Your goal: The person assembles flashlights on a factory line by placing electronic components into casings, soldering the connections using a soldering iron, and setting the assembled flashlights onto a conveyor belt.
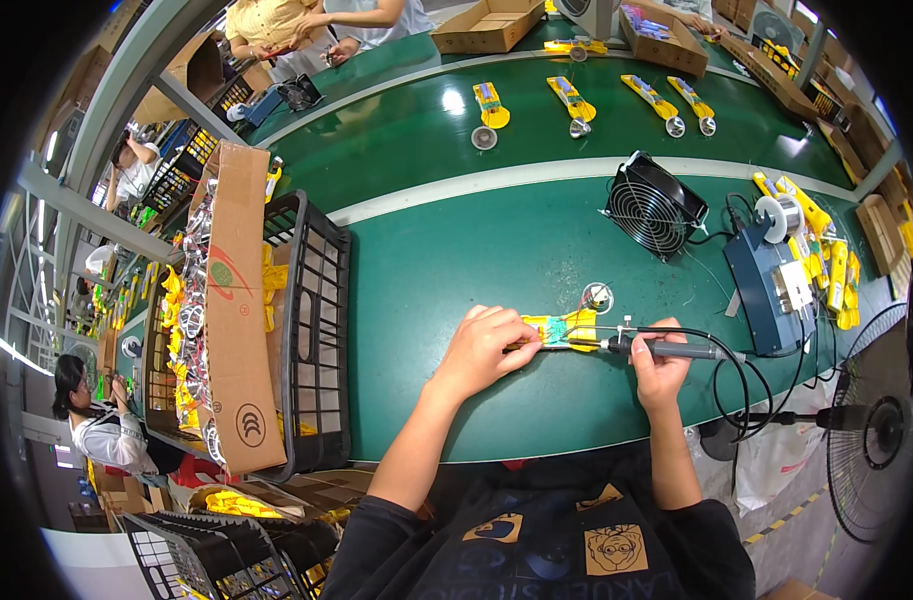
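Observation:
On the green bench in front of me lies a yellow plastic lamp housing (583, 334), opened so that a small green circuit board (556, 331) and thin wires show. Its left end is pinched in the bent fingers of my left hand (489, 348). A round silvery reflector (598, 297) sits just beyond the housing, seemingly joined to it by wire. My right hand (661, 372) is closed round a grey-handled soldering iron (689, 349) with a black cable. The iron points left, its tip over the housing near the board; whether it touches cannot be made out.
A black box fan (657, 207) stands beyond my right hand. Right of it are a blue soldering station (762, 285), a solder spool (780, 217) and piled yellow housings (839, 275). A black crate (317, 330) with cardboard borders the left. Lamps lie on the green belt (407, 150); people work nearby.

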Available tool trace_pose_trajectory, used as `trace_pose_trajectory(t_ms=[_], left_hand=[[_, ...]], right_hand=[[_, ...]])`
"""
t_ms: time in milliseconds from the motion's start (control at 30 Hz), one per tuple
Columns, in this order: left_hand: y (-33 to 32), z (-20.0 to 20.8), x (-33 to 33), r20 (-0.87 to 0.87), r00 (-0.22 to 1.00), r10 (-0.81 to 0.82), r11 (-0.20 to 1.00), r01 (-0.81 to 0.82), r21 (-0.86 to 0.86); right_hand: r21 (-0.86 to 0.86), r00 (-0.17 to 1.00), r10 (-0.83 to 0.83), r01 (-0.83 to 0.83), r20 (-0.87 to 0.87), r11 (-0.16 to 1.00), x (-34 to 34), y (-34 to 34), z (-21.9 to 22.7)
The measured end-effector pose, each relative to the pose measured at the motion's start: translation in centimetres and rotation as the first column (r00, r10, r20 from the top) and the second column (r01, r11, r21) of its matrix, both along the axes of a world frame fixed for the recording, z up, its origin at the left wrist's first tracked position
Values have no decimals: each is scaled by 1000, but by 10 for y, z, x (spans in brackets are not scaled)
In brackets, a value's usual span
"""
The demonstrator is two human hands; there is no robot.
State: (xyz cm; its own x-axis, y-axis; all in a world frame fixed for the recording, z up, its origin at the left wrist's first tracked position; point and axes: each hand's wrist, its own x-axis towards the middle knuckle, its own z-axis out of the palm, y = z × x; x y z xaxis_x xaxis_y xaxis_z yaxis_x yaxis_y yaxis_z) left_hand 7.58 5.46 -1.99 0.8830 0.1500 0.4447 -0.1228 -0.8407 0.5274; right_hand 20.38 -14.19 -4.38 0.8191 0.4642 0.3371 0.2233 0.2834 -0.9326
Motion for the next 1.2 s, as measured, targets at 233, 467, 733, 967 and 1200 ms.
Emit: trace_pose_trajectory(t_ms=[233, 467, 733, 967, 1200], left_hand=[[0, 0, -1, -10, 1000, -1, 1000, 1, 6], [0, 1, 0, -14, 1000, 2, 1000, -2, 2], [-1, 2, -1, -29, 1000, -9, 1000, 8, -6], [-1, 3, -1, 2, 1000, -4, 1000, 4, 13], [0, -2, 1, 1, 1000, -1, 1000, 1, -10]], right_hand=[[-28, 1000, 7, -7, 1, 1000, 0, 0, 2], [61, 998, -19, 23, -57, 998, -2, -9, 5], [94, 978, -185, 194, -95, 976, -8, -35, -7], [101, 959, -250, 264, -137, 959, -11, -36, -6], [97, 962, -235, 250, -141, 963, -11, -38, -10]])
